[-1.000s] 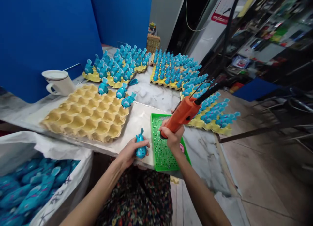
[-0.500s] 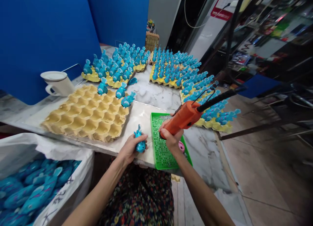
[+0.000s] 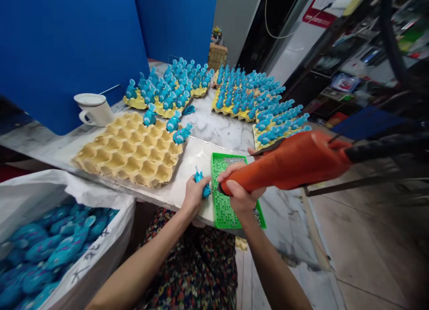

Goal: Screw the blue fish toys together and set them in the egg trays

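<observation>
My left hand [image 3: 192,194] is closed around a small blue toy fish [image 3: 203,185] at the near edge of the marble table [image 3: 217,131]. My right hand [image 3: 239,191] grips an orange electric screwdriver [image 3: 291,162], tilted low and lying almost level, its tip pointing left at the fish. Both hands meet just left of a green perforated tray [image 3: 223,202] that holds small screws at its far end.
A mostly empty yellow egg tray [image 3: 124,151] carries three blue fish at its far edge. Further trays [image 3: 241,99] full of blue fish cover the back of the table. A white cup [image 3: 94,108] stands at the left. A white sack [image 3: 50,243] of blue fish sits at lower left.
The screwdriver has tipped down from upright to nearly level and come toward the camera, its tip now at the fish. My left hand has moved the fish right, next to the green tray.
</observation>
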A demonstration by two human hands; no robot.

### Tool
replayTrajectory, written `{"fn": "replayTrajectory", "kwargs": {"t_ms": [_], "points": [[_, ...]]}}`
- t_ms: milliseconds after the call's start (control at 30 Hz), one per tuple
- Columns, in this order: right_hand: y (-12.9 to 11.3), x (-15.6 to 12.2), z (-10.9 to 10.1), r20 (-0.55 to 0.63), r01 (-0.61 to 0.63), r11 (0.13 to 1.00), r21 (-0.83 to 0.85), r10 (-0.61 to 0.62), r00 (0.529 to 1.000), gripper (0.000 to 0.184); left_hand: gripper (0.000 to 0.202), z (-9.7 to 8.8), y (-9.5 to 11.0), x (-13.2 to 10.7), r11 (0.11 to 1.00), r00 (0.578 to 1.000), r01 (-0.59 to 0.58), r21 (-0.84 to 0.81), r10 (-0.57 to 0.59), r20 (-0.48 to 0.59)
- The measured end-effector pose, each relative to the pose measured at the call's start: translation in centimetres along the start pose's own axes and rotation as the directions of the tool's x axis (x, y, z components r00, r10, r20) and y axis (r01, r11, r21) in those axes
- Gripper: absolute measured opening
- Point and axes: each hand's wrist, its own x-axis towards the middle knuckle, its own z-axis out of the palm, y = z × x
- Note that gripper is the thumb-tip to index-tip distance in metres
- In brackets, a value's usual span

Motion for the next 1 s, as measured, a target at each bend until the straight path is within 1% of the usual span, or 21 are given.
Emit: {"fn": "replayTrajectory", "kwargs": {"t_ms": [67,167,267,400,500,600,667,733,767,800,867,900,933,1000], "points": [[0.1,-0.3,0.2,0.022,0.002,1.0,0.017,-0.003,1.0,0.006,0.031,0.1,0.1,-0.1,1.0,1.0,0.001,0.0,-0.001,-0.005],[0.4,-0.4,0.5,0.01,-0.005,1.0,0.023,0.005,1.0,0.014,0.029,0.1,0.4,-0.4,1.0,1.0,-0.01,-0.011,0.01,-0.015],[0.7,-0.5,1.1,0.006,-0.016,0.999,0.033,0.016,1.0,0.017,0.028,0.2,0.7,-0.6,1.0,0.999,-0.016,-0.023,0.015,-0.031],[1.0,-0.7,1.9,-0.034,-0.058,0.997,0.053,0.06,0.998,0.021,0.029,0.5,0.8,-0.7,0.998,0.999,0.012,-0.055,-0.014,-0.036],[1.1,-0.8,2.1,-0.019,-0.114,0.992,0.061,0.116,0.993,0.015,0.03,0.8,0.9,-0.6,0.997,0.999,0.025,-0.078,-0.028,-0.035],[1.2,-0.8,2.1,0.017,-0.106,0.994,0.04,0.106,0.994,0.011,0.028,0.8,0.8,-0.5,0.996,0.999,0.038,-0.078,-0.04,-0.018],[1.1,-0.6,2.0,0.053,-0.112,0.993,0.034,0.11,0.993,0.01,0.028,0.4,0.6,-0.2,0.997,0.999,0.037,-0.071,-0.036,0.019],[1.0,-0.5,1.7,0.105,-0.151,0.988,0.037,0.146,0.984,0.006,0.029,-0.3,0.3,0.3,0.997,0.992,0.066,-0.03,-0.062,0.11],[0.9,-0.4,1.6,0.141,-0.178,0.983,0.051,0.169,0.976,0.005,0.029,-0.7,0.2,0.6,0.994,0.979,0.104,0.017,-0.105,0.174],[0.7,-0.3,1.5,0.178,-0.205,0.976,0.074,0.19,0.966,0.008,0.028,-1.0,0.1,0.9,0.986,0.957,0.148,0.076,-0.162,0.24],[0.2,0.0,1.2,0.248,-0.256,0.957,0.133,0.218,0.944,0.022,0.027,-1.6,0.1,1.3,0.962,0.909,0.198,0.186,-0.251,0.332],[0.0,0.2,1.1,0.266,-0.275,0.948,0.159,0.227,0.937,0.029,0.027,-1.8,0.2,1.3,0.957,0.9,0.198,0.213,-0.264,0.348],[-0.3,0.3,1.0,0.265,-0.286,0.943,0.171,0.235,0.935,0.033,0.028,-1.9,0.3,1.3,0.957,0.898,0.189,0.222,-0.26,0.355],[-0.7,0.6,0.6,0.193,-0.261,0.952,0.156,0.23,0.954,0.035,0.033,-2.1,0.8,1.0,0.967,0.907,0.173,0.186,-0.23,0.352]]}}
